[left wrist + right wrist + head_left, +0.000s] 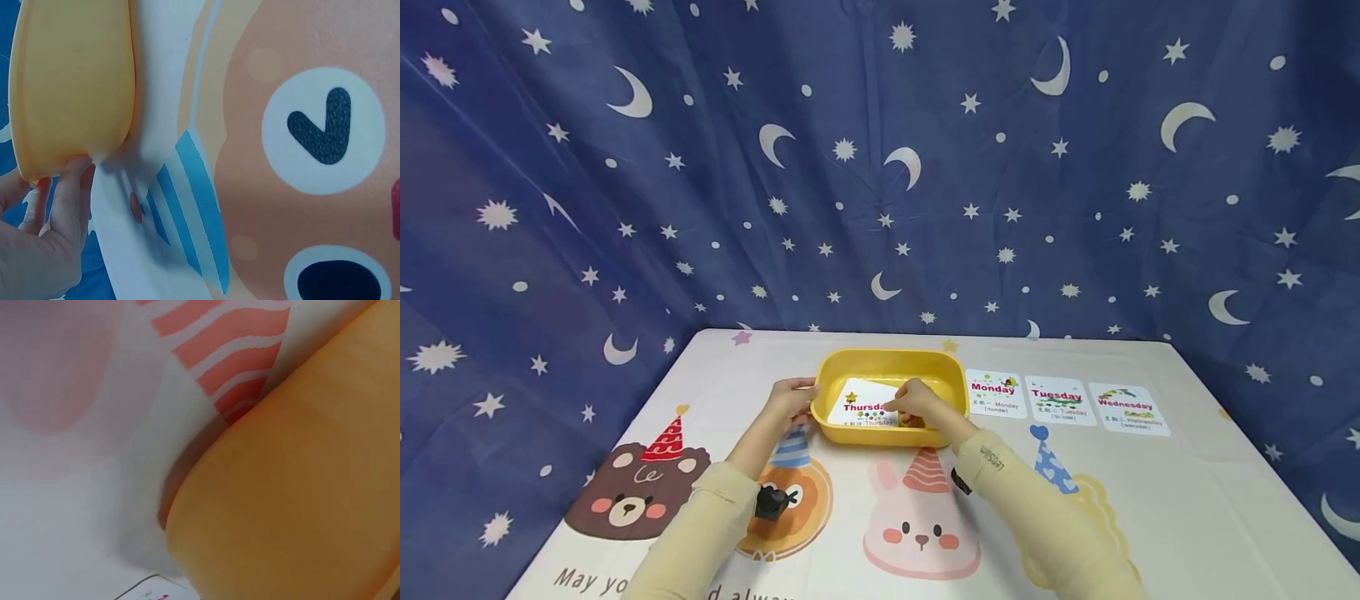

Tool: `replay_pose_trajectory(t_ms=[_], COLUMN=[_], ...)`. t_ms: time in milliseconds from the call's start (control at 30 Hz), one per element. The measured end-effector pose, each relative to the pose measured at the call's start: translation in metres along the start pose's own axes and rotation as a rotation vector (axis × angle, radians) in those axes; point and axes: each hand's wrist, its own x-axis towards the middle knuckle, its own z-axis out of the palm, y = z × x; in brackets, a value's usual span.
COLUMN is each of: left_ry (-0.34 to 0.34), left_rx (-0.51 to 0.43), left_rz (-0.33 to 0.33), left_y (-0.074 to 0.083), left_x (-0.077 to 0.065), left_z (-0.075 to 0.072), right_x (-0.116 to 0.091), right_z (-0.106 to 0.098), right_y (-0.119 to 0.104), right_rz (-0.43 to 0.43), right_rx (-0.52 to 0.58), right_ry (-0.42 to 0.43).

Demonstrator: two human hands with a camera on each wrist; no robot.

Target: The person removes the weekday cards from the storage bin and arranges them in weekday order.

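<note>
Across the pale bench, the left hand grips the yellow basket; inside, the right hand pinches the Thursday card, whose edge probably wants a light, unbending hold.

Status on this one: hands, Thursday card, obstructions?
Left hand gripping yellow tray. Right hand pinching Thursday card inside tray, hiding its right end. No obstruction apparent.

A children's-style tabletop nook, room type unclear: a moon-and-star curtain hangs on the far side of a cartoon-animal tablecloth.
</note>
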Motion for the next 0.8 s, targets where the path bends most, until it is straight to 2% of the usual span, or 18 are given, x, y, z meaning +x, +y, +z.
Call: replay_pose_trajectory(t_ms=[200,300,367,400,433,533,633,667,800], left_ry=[0.001,0.001,-0.002,-0.001,-0.004,-0.007,-0.003,-0.003,0.002], left_rx=[-0.002,-0.001,-0.002,-0.001,-0.004,-0.004,-0.007,-0.007,-0.008], left_rz=[0.0,0.003,0.002,0.002,0.003,-0.001,-0.002,-0.001,0.001], left_y=[0.001,0.003,0.004,0.003,0.003,0.003,0.002,0.001,0.001], left_x=[0.0,0.0,-0.001,-0.001,-0.001,-0.001,-0.001,-0.001,0.0], left_z=[0.001,0.001,0.0,0.0,0.0,0.001,0.0,0.0,0.001], right_x=[0.013,0.021,0.033,0.035,0.05,0.064,0.059,0.046,0.026], right_z=[0.001,0.001,0.004,0.004,0.006,0.008,0.009,0.008,0.007], right_y=[0.003,0.004,0.01,0.012,0.024,0.032,0.025,0.013,0.0], right_rz=[0.026,0.072,0.105,0.098,0.069,0.085,0.107,0.151,0.176], right_rx=[-0.106,-0.123,-0.133,-0.144,-0.135,-0.118,-0.056,-0.044,0.078], right_ry=[0.066,0.091,0.103,0.113,0.117,0.112,0.075,0.064,0.022])
